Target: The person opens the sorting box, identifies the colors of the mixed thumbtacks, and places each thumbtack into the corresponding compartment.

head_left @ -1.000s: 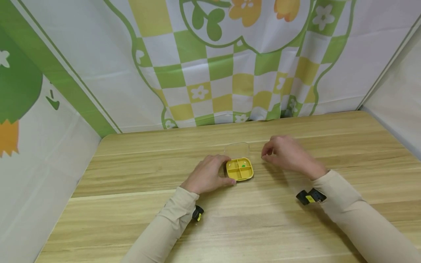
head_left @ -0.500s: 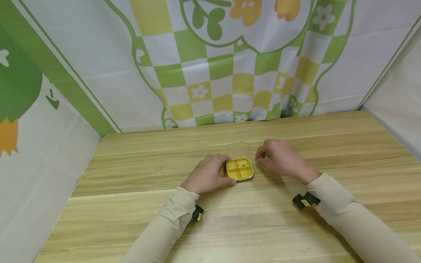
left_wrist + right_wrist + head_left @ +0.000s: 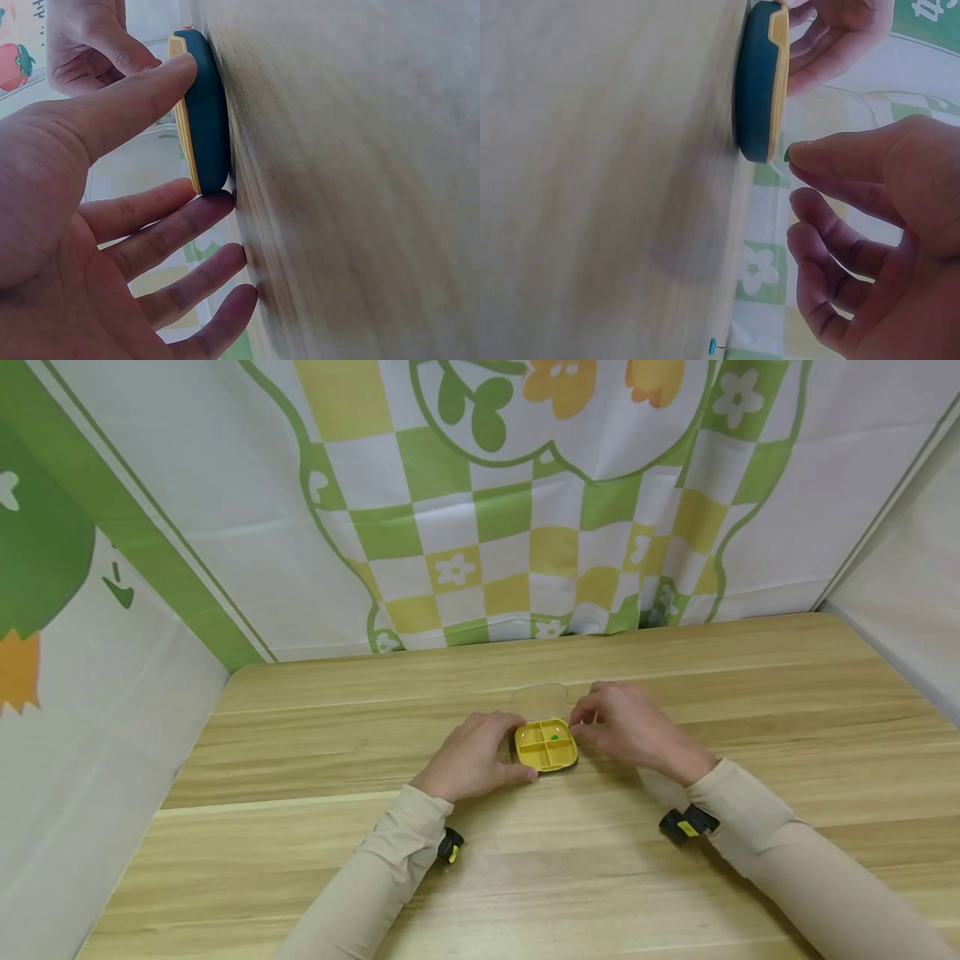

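A pill box (image 3: 546, 746) with a yellow, several-compartment inside and a dark teal outer shell (image 3: 754, 82) lies on the table, its transparent lid (image 3: 542, 700) tipped back at the far side. One small green piece (image 3: 555, 737) sits in the far right compartment. My left hand (image 3: 472, 758) holds the box at its left, thumb on the near edge and fingertips at the far edge. At the right rim, my right hand (image 3: 633, 727) pinches another tiny green piece (image 3: 787, 154) between thumb and index finger; its kind is too small to tell.
The wooden table (image 3: 322, 860) runs back to a green and yellow checked curtain (image 3: 495, 527). In the right wrist view, a small blue-headed pin (image 3: 712, 346) stands out near the table surface. Cloth walls flank both sides.
My right hand has moved left and slightly nearer, from apart from the box to its right rim. The left hand and the box have stayed in place.
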{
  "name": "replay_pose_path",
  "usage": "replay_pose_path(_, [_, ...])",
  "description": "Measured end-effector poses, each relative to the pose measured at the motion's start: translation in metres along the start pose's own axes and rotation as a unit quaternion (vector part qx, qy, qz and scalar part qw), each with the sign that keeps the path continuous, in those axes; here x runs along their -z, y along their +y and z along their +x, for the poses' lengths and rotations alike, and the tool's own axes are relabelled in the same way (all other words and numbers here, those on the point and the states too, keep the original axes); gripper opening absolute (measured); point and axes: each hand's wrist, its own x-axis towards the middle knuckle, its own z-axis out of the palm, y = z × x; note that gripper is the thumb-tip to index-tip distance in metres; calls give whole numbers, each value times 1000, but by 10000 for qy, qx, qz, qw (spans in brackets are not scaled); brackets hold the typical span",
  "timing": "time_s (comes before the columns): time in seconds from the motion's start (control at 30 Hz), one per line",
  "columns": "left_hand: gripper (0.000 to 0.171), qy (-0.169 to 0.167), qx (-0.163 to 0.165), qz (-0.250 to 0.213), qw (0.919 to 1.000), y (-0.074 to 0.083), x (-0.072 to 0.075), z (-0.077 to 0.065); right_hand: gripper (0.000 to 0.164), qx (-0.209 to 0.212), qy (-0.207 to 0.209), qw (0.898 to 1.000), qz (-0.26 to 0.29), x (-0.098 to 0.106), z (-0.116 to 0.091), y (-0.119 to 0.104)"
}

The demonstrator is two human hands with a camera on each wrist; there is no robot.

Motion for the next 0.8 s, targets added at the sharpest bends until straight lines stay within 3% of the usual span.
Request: replay_pose_path(0.8, [68,-11,39,64,10000,-1,-2,2,4,21,-139,9998,138,-4,2,-6])
